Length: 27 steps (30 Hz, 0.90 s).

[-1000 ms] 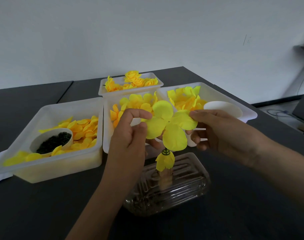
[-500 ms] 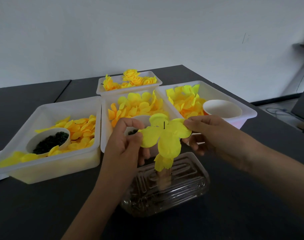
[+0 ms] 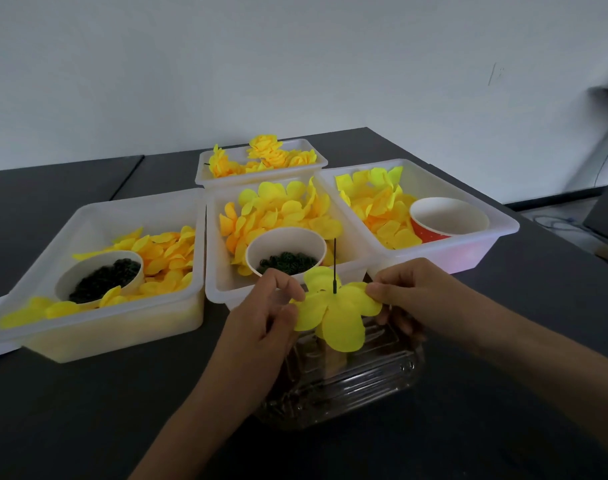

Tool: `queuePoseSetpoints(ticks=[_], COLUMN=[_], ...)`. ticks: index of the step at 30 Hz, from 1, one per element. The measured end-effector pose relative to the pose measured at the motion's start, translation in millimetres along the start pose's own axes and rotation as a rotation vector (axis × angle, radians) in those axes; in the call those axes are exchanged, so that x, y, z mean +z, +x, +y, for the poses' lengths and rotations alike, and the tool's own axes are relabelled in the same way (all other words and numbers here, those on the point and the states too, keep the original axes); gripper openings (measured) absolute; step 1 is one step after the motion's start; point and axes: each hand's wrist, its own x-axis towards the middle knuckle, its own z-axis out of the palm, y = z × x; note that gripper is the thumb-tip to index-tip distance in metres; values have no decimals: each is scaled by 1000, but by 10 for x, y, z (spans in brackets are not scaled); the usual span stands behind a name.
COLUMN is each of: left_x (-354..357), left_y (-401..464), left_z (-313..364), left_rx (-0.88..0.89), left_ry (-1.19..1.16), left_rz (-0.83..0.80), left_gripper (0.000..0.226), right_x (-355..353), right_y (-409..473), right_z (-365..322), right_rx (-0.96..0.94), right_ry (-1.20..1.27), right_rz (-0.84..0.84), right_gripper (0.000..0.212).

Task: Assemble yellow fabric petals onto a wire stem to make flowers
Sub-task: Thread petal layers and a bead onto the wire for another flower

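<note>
Dark tabletop (image 3: 70, 410) under a pale wall holds everything. Low in the centre of the frame, a yellow petal piece (image 3: 333, 311) is threaded on a thin black wire (image 3: 334, 261) that pokes up through its middle. The left hand (image 3: 261, 320) pinches its left edge, the right hand (image 3: 417, 296) its right. It appears partly slid down; more layers likely remain. Tubs of petals (image 3: 282, 209) wait behind.

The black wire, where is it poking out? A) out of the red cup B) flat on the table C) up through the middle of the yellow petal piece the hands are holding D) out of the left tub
C: the black wire stands upright through the centre of the yellow petal piece, which the left hand and right hand pinch at its sides.
</note>
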Motion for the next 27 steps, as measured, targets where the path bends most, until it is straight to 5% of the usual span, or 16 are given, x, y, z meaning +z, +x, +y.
queuePoseSetpoints(ticks=[3,6,10,12,16,19,23,27], left_x=[-55,-99,-155,-178,-218,-241,-244,-250], left_y=[36,65,93,97,37,-26,-31,-31], left_z=[-50,-133,-249,-296,-411,-471,-483,-458], left_rx=[-39,-14,33,65,19,-2,-22,-14], left_ry=[-96,-83,-90,-61,-91,-74,-87,-61], left_rz=[15,131,293,334,379,405,420,424], left_gripper=[19,13,23,20,25,27,25,25], right_x=[-60,-231,-392,-401,-287,-163,-110,-335], right_y=[24,129,481,738,1260,1518,1678,1674], right_z=[-6,-80,-244,-292,-286,-244,-236,-401], right_rx=[-19,-146,-392,-439,-397,-324,-438,-522], right_ry=[-149,-310,-556,-775,-1213,-1441,-1515,-1302], right_rz=[33,245,473,393,168,104,187,274], right_gripper=[37,41,17,6,49,52,31,23])
